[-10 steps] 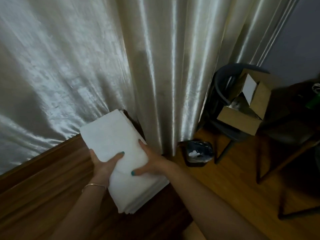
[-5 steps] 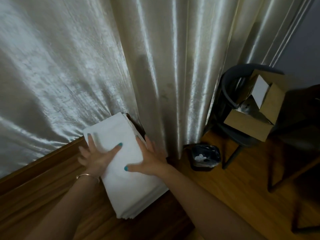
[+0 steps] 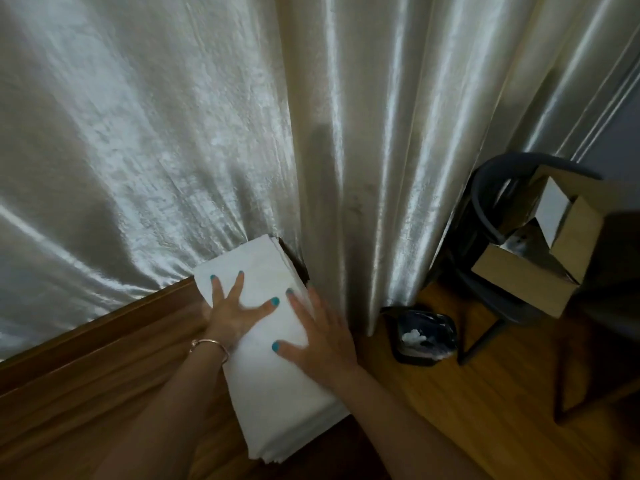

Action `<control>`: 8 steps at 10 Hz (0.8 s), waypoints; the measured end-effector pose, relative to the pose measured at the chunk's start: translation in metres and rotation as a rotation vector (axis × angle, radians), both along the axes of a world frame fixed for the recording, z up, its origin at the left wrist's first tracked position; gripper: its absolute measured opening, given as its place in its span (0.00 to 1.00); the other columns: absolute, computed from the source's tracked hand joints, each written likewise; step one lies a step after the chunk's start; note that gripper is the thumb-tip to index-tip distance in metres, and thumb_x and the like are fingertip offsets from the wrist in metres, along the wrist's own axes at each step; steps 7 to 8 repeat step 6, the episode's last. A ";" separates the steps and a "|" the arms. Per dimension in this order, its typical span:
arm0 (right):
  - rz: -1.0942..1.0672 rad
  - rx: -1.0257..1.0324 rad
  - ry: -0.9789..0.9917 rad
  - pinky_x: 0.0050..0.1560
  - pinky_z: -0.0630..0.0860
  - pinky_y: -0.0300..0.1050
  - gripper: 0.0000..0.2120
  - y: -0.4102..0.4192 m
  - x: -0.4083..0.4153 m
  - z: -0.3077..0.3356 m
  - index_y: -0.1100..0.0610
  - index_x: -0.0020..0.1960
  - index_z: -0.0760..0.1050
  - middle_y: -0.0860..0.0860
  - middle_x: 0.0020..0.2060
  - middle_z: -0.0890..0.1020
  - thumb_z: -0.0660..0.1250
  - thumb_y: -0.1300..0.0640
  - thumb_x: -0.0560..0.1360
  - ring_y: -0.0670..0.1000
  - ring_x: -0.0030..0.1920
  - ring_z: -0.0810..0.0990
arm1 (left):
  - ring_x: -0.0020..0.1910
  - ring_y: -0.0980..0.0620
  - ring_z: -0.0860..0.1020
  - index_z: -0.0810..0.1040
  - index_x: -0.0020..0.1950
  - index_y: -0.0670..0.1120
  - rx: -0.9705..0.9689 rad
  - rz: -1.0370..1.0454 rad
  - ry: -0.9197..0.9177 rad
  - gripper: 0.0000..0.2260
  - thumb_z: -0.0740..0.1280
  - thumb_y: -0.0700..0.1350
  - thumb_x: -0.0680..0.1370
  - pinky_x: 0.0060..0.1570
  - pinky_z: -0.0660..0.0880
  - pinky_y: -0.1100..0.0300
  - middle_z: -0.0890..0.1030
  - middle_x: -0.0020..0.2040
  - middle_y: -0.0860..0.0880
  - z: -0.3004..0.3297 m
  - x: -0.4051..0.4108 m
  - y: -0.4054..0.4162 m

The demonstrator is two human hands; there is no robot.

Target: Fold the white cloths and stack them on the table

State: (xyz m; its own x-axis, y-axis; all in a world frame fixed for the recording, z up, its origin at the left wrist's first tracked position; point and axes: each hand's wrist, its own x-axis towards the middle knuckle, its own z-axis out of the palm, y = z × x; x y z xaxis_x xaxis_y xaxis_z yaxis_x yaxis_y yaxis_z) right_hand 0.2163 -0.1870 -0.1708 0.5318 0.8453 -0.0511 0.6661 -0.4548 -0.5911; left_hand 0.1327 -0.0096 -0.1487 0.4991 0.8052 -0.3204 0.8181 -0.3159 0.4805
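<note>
You are pressing both hands flat on the stack of folded white cloths point(image 3: 273, 341), which is lying at the far right corner of the wooden worktop point(image 3: 86, 382), its far end just touching the satin curtain point(image 3: 207, 133) and its right long edge running along the worktop's edge. Your left hand point(image 3: 232, 311) is resting palm down on the stack's left half, fingers straight and spread, thumb reaching toward the middle; nothing is being gripped. Your right hand point(image 3: 320, 336) is likewise lying open, its thumb on the top cloth and its fingers running along the right long edge, probably so that the layered edges are being squared and kept from sliding toward the drop to the floor. The spread of both palms is likely serving to flatten the top fold and press air out, so the pile is sitting level. The layered edges at the near end are showing slightly stepped, which suggests the pile may want a further tidy there. A thin bracelet point(image 3: 209, 344) is circling your left wrist. Off the worktop to the right, a small dark waste bin point(image 3: 424, 336) is standing on the wooden floor, and an open cardboard box point(image 3: 540, 258) is sitting on a dark chair point(image 3: 485, 188), both well apart from the stack.
</note>
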 end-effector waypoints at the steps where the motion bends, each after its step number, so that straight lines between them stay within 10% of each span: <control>1: 0.130 0.007 -0.327 0.74 0.50 0.63 0.29 0.000 -0.006 -0.002 0.38 0.77 0.45 0.43 0.79 0.48 0.45 0.35 0.78 0.52 0.78 0.47 | 0.76 0.40 0.43 0.49 0.75 0.65 0.004 0.003 -0.032 0.50 0.63 0.78 0.57 0.74 0.47 0.47 0.36 0.78 0.52 -0.002 -0.002 0.000; 4: -0.055 -0.432 -0.344 0.73 0.32 0.62 0.29 -0.004 -0.010 0.019 0.41 0.75 0.30 0.46 0.79 0.48 0.36 0.36 0.79 0.54 0.78 0.42 | 0.77 0.40 0.39 0.50 0.77 0.58 -0.113 -0.174 0.020 0.31 0.54 0.66 0.77 0.74 0.40 0.39 0.41 0.79 0.47 0.021 -0.021 0.011; 8: -0.146 -0.346 -0.366 0.75 0.36 0.61 0.31 0.034 -0.052 0.096 0.40 0.76 0.33 0.46 0.79 0.42 0.36 0.32 0.77 0.54 0.78 0.41 | 0.77 0.38 0.40 0.51 0.77 0.56 0.163 -0.164 0.090 0.27 0.46 0.63 0.80 0.73 0.35 0.41 0.45 0.79 0.45 0.078 -0.115 0.054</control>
